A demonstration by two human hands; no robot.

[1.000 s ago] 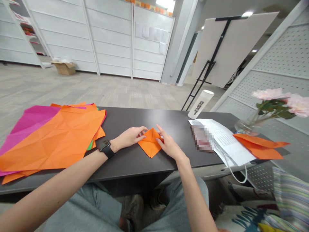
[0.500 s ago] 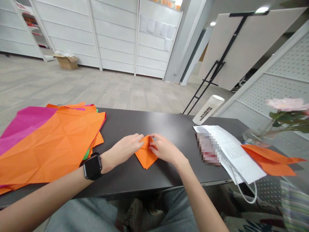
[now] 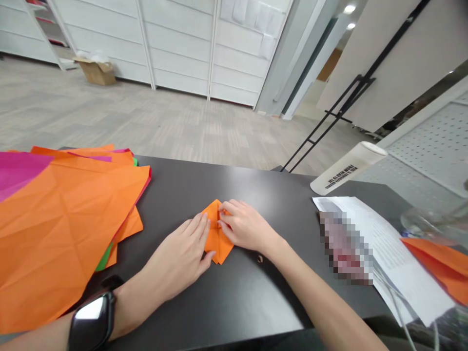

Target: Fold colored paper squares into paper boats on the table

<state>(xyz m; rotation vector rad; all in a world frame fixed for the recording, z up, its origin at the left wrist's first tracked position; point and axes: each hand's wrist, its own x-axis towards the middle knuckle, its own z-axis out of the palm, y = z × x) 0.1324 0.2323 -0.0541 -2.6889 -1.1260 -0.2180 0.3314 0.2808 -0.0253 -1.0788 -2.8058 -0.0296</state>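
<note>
The scene is bright and evenly lit from above: two round ceiling lamps [image 3: 348,15] glow at the top right, burnt out to white. The dark grey matte worktop [image 3: 248,302] carries a broad, soft sheen near its front edge and only faint, short shadows under the hands and papers. The black glass-faced wristwatch [image 3: 91,317] mirrors a pale patch of light. The wide lens bends straight lines, so the white panelled wall [image 3: 175,44] and the black metal easel legs [image 3: 329,126] lean outward towards the edges. The centre is sharp; the clear glass vase [image 3: 435,222] at the right edge is smeared. A pixelated block masks part of the white printed sheet [image 3: 387,243].
</note>
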